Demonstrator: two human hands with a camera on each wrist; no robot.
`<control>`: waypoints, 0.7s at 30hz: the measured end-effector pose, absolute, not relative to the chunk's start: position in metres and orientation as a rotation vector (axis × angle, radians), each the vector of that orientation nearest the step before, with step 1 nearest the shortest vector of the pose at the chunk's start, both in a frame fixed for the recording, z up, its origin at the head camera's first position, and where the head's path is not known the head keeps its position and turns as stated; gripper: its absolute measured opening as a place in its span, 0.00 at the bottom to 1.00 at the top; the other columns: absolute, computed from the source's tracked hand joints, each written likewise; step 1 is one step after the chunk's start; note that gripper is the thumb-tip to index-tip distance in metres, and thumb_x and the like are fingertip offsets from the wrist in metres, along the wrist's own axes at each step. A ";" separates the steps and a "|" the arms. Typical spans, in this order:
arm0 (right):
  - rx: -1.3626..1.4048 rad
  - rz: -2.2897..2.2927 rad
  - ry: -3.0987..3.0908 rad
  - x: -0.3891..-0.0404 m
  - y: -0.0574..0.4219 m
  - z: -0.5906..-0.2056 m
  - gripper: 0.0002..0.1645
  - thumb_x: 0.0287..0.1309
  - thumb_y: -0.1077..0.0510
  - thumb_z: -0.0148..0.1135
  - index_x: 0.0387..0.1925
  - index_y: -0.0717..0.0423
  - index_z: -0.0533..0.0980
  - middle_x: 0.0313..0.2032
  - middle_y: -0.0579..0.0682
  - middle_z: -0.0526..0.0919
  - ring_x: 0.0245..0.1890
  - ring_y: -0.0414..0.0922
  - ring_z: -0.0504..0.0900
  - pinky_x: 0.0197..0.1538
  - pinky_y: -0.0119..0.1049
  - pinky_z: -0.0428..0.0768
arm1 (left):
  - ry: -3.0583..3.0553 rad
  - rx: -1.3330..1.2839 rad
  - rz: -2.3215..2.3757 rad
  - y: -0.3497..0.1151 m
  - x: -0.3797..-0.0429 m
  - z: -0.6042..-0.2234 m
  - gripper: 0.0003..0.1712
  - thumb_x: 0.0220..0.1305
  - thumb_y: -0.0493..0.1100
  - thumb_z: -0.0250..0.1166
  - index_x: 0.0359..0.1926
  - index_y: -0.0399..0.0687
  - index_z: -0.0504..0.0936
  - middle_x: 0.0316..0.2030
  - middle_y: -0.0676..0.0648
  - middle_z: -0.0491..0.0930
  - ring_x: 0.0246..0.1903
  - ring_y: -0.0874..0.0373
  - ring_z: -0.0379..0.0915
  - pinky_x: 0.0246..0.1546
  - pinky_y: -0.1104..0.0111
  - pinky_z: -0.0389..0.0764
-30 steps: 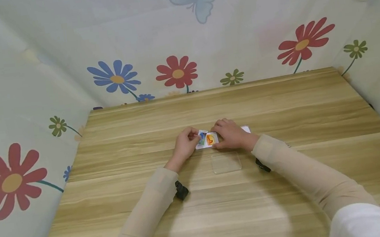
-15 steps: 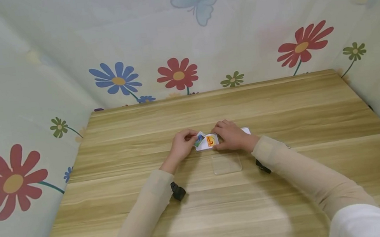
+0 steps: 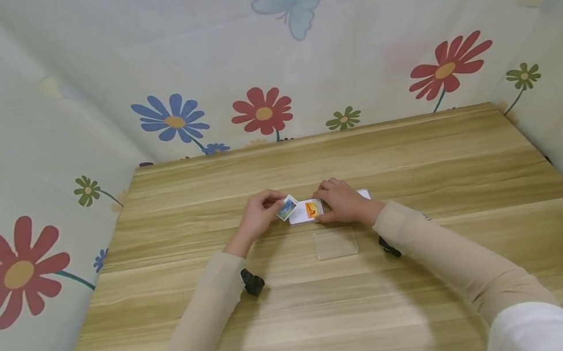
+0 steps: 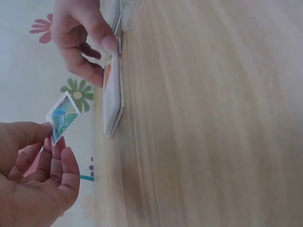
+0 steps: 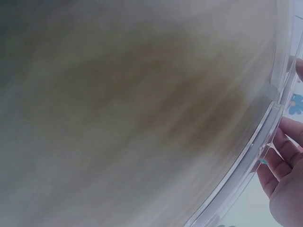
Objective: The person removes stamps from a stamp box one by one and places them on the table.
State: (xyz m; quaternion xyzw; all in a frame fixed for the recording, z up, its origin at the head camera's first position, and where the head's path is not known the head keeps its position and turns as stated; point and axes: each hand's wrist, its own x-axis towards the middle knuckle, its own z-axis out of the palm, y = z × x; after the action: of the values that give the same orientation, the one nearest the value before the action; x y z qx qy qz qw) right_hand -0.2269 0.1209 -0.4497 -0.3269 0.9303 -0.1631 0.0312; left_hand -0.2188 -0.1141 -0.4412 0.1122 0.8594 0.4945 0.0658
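My left hand (image 3: 259, 211) pinches a small postage stamp (image 3: 287, 208) with a blue-green picture between thumb and fingertips. In the left wrist view the stamp (image 4: 64, 117) is tilted in the air, apart from a flat white case (image 4: 112, 101) with clear edges. My right hand (image 3: 342, 198) grips that case (image 3: 298, 214) across its width, thumb at the near edge and fingers at the far side. An orange-and-yellow stamp (image 3: 312, 209) lies on the case beside the right thumb. The middle of the case is hidden under the right hand.
A clear plastic rectangle (image 3: 335, 243) lies on the wooden table (image 3: 329, 320) just in front of the case. White flower-printed cloth (image 3: 350, 46) hangs behind the table and at its sides. Each wrist bears a small black camera (image 3: 253, 283).
My left hand has drawn the blue-green stamp leftward, off the white case, and turned it to a slant. My right hand stays on the case.
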 end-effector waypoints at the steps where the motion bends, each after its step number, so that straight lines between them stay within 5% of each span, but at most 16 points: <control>1: -1.011 -0.500 2.867 -0.227 0.121 -0.450 0.33 0.52 0.43 0.67 0.53 0.62 0.75 0.47 0.57 0.76 0.49 0.53 0.71 0.54 0.50 0.69 | 2.586 0.330 1.488 -0.115 -0.219 -0.440 0.12 0.67 0.39 0.59 0.47 0.38 0.81 0.43 0.40 0.81 0.40 0.53 0.74 0.43 0.68 0.75; 12: -1.014 -0.489 2.868 -0.226 0.121 -0.451 0.34 0.52 0.44 0.67 0.53 0.63 0.75 0.48 0.58 0.75 0.50 0.53 0.70 0.56 0.50 0.69 | 2.578 0.374 1.401 -0.128 -0.226 -0.425 0.11 0.66 0.36 0.58 0.45 0.34 0.82 0.44 0.37 0.81 0.36 0.54 0.72 0.37 0.70 0.72; 21: -1.027 -0.498 2.889 -0.225 0.122 -0.453 0.34 0.52 0.44 0.67 0.53 0.64 0.75 0.47 0.58 0.76 0.50 0.53 0.71 0.57 0.49 0.68 | 2.621 0.482 1.144 -0.137 -0.237 -0.415 0.10 0.66 0.36 0.57 0.43 0.37 0.83 0.42 0.39 0.81 0.39 0.52 0.72 0.44 0.64 0.73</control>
State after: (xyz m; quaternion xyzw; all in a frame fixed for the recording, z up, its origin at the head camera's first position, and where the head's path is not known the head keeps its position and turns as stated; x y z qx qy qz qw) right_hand -0.2254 0.1215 -0.4528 -0.3305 0.9299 -0.1604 0.0177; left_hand -0.2369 -0.1373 -0.4148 0.1648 0.8972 0.3917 0.1202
